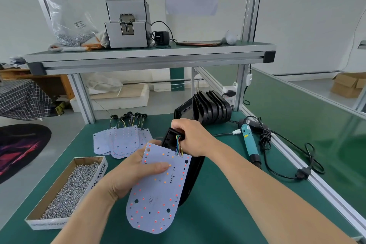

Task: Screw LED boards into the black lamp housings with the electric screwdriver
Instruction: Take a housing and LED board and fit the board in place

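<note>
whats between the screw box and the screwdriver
Head view: the LED board held by the left hand and the black housing gripped by the right hand.

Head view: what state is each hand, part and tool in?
Black plastic lamp housing, tilted, gripped at its top end.
White rounded LED board, held tilted over that housing.
Left hand, holds the board, thumb on its face.
Right hand, grips the housing's top end.
Teal electric screwdriver, lying untouched, corded.
Cardboard box of silver screws, open, nearly full.
Spare white LED boards, fanned flat.
Spare black housings, stacked on edge.
</note>
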A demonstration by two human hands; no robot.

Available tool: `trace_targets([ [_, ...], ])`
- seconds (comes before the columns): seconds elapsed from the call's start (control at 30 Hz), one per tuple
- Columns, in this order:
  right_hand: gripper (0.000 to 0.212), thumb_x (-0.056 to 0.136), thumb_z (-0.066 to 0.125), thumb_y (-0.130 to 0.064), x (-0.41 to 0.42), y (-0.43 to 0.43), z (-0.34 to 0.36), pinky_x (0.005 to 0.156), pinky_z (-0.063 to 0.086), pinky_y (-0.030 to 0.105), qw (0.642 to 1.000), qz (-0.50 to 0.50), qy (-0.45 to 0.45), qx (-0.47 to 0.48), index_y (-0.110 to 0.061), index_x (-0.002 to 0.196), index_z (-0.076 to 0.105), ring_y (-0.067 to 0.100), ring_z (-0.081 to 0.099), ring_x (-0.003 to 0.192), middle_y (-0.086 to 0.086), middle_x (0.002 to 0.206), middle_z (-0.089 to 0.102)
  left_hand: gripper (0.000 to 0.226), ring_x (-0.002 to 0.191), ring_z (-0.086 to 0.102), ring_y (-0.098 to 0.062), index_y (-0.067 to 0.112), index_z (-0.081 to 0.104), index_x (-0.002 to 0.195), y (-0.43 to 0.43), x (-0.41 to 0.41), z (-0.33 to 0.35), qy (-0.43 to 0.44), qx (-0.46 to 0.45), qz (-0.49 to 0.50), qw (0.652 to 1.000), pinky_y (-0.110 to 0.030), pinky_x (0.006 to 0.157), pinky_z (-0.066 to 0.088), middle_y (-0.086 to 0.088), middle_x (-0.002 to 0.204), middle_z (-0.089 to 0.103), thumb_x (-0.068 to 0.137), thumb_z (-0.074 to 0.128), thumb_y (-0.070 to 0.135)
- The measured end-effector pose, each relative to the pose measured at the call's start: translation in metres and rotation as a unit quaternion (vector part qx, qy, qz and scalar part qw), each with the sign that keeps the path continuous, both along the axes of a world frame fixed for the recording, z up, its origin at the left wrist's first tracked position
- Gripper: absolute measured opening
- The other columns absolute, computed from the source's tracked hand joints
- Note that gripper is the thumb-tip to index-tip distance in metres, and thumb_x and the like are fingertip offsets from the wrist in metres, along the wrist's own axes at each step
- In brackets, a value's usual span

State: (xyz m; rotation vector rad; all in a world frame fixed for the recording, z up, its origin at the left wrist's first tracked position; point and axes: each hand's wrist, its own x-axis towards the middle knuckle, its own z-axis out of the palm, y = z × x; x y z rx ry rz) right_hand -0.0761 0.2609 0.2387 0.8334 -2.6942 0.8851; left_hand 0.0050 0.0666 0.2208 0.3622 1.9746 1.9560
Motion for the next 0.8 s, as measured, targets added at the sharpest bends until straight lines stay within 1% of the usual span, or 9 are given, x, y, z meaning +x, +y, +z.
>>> trace_targets([
  [0.1, 0.037, 0.082, 0.063, -0.008, -0.003, 0.001, -0.002, 0.073, 0.05, 0.051, 1.0, 0.001, -0.001, 0.023, -0.024, 0.066, 0.035, 0.029, 0.046, 0.075, -0.001, 0.073, 0.044, 0.061, 0.091, 0.071, -0.029, 0.007, 0.055, 0.119, 0.003, -0.002, 0.001, 0.019, -0.049, -0.003, 0.999, -0.041, 0.08, 0.058, -0.01, 0.103, 0.072, 0.07, 0.083, 0.03],
  [0.2, 0.02, 0.083, 0.06, -0.004, -0.004, 0.001, -0.006, 0.074, 0.051, 0.049, 0.998, 0.005, -0.015, 0.067, -0.017, 0.072, 0.05, 0.034, 0.053, 0.08, 0.009, 0.081, 0.054, 0.063, 0.096, 0.071, -0.028, 0.015, 0.055, 0.123, 0.005, -0.004, 0.0, 0.02, -0.075, -0.003, 0.997, -0.039, 0.083, 0.057, -0.013, 0.109, 0.073, 0.07, 0.083, 0.032],
  [0.27, 0.026, 0.085, 0.059, -0.006, -0.003, 0.003, -0.006, 0.072, 0.05, 0.044, 0.997, 0.008, -0.024, 0.079, -0.023, 0.066, 0.052, 0.033, 0.054, 0.081, 0.006, 0.081, 0.053, 0.058, 0.097, 0.071, -0.029, 0.017, 0.058, 0.121, 0.003, -0.005, -0.003, 0.018, -0.076, -0.003, 0.997, -0.039, 0.084, 0.057, -0.013, 0.111, 0.073, 0.071, 0.083, 0.032],
  [0.37, 0.013, 0.088, 0.055, -0.003, -0.003, 0.012, -0.002, 0.075, 0.049, 0.036, 0.988, 0.078, -0.125, 0.056, -0.01, 0.08, 0.062, 0.023, 0.058, 0.081, 0.005, 0.09, 0.059, 0.042, 0.098, 0.072, -0.033, 0.017, 0.07, 0.111, -0.002, -0.005, -0.002, -0.005, -0.045, -0.014, 0.999, -0.038, 0.082, 0.058, -0.017, 0.112, 0.073, 0.074, 0.083, 0.031],
  [0.47, 0.012, 0.091, 0.054, -0.002, -0.004, 0.02, -0.001, 0.071, 0.04, 0.031, 0.962, 0.099, -0.253, 0.038, -0.011, 0.091, 0.062, 0.013, 0.048, 0.073, 0.002, 0.083, 0.059, 0.04, 0.097, 0.073, -0.034, 0.014, 0.075, 0.107, -0.003, -0.005, -0.002, -0.025, -0.034, -0.019, 0.999, -0.036, 0.08, 0.058, -0.019, 0.112, 0.073, 0.073, 0.084, 0.033],
  [0.53, 0.014, 0.088, 0.056, -0.005, -0.002, 0.026, -0.005, 0.073, 0.047, 0.032, 0.925, 0.125, -0.359, -0.031, -0.012, 0.099, 0.062, 0.015, 0.055, 0.076, 0.004, 0.09, 0.063, 0.045, 0.097, 0.073, -0.036, 0.01, 0.075, 0.108, -0.004, -0.006, -0.005, -0.039, -0.029, -0.007, 0.999, -0.038, 0.08, 0.058, -0.021, 0.113, 0.072, 0.07, 0.086, 0.032],
  [0.63, 0.039, 0.094, 0.056, -0.03, -0.005, 0.036, -0.01, 0.09, 0.05, 0.035, 0.822, 0.166, -0.498, -0.221, -0.004, 0.123, 0.061, 0.026, 0.063, 0.099, 0.014, 0.117, 0.064, 0.058, 0.095, 0.073, -0.038, 0.004, 0.075, 0.108, -0.014, -0.008, -0.013, -0.076, 0.036, 0.034, 0.996, -0.042, 0.078, 0.059, -0.026, 0.114, 0.07, 0.059, 0.094, 0.03],
  [0.7, 0.055, 0.1, 0.045, -0.055, -0.007, 0.036, -0.015, 0.09, 0.048, 0.034, 0.796, 0.163, -0.508, -0.286, -0.009, 0.118, 0.068, 0.022, 0.065, 0.099, 0.012, 0.116, 0.068, 0.06, 0.092, 0.073, -0.037, 0.002, 0.074, 0.108, -0.017, -0.009, -0.017, -0.086, 0.077, 0.042, 0.992, -0.041, 0.076, 0.059, -0.026, 0.112, 0.071, 0.059, 0.095, 0.028],
  [0.8, 0.06, 0.096, 0.042, -0.065, -0.005, 0.027, -0.028, 0.082, 0.052, 0.029, 0.781, 0.119, -0.5, -0.355, -0.017, 0.103, 0.078, 0.018, 0.071, 0.086, 0.006, 0.101, 0.076, 0.045, 0.09, 0.074, -0.036, 0.003, 0.075, 0.108, -0.009, -0.009, -0.021, -0.08, 0.102, 0.054, 0.99, -0.04, 0.073, 0.059, -0.024, 0.11, 0.072, 0.068, 0.087, 0.021],
])
